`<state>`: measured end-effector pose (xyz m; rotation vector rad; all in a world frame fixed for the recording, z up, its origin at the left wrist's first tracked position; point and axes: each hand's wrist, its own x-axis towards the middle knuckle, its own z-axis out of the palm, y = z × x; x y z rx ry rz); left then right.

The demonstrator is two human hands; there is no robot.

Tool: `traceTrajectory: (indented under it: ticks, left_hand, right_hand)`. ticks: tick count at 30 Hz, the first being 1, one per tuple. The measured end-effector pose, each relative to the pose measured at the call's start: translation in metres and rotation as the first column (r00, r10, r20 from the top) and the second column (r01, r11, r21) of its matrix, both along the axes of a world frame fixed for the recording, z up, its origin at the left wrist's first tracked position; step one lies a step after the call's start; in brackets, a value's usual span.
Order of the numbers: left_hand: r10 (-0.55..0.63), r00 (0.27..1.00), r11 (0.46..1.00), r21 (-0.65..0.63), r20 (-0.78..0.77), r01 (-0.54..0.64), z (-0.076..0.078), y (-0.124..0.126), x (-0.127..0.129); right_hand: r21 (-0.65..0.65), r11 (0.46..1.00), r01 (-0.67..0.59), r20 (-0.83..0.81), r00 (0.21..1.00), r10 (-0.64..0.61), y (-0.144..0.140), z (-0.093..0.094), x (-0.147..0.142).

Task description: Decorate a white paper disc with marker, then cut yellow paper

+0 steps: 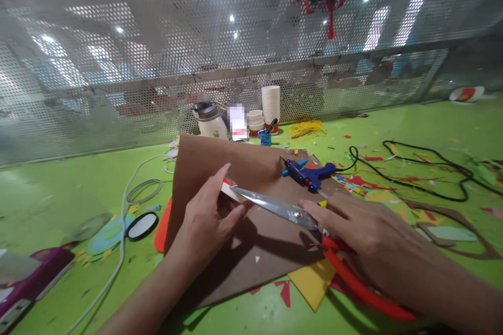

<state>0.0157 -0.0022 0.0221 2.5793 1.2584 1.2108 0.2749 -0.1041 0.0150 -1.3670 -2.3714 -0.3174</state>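
Observation:
My left hand (210,212) pinches a small white piece with a red edge (229,189), which looks like paper; most of it is hidden by the fingers. In my right hand (361,225) is a pair of scissors (277,208) with red handles. The blades point left, nearly closed, and their tip meets the white piece. Both hands are above a folded sheet of brown cardboard (220,159). A blue glue gun (310,171) lies on the cardboard's far right part, just beyond my right hand.
Behind the cardboard stand a bottle (212,124), stacked paper cups (271,107) and a blue paint jar (264,137). A black cord (424,184) loops across the right among paper scraps. A white cable (122,235) and a purple power strip (35,282) lie left. Yellow paper (313,282) lies in front.

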Motion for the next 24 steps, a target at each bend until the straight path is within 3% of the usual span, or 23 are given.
traceTrajectory:
  ticks: [11,21,24]
  left_hand:
    - [-0.024,0.999,0.999,0.035,-0.044,0.025,-0.0017,0.0022,-0.0010]
    - [-0.002,0.996,1.000,-0.009,-0.094,0.001,-0.0014,0.0015,-0.0007]
    - [0.003,0.994,1.000,0.001,-0.106,-0.003,-0.0003,0.0013,-0.0003]
  right_hand:
    - [0.026,1.000,-0.009,-0.008,1.000,0.009,-0.0005,0.0031,-0.0016]
    - [0.018,1.000,0.007,-0.001,1.000,-0.007,-0.0012,0.0044,-0.0026]
    - [-0.033,0.999,0.021,-0.036,0.999,-0.023,-0.0010,0.0052,-0.0050]
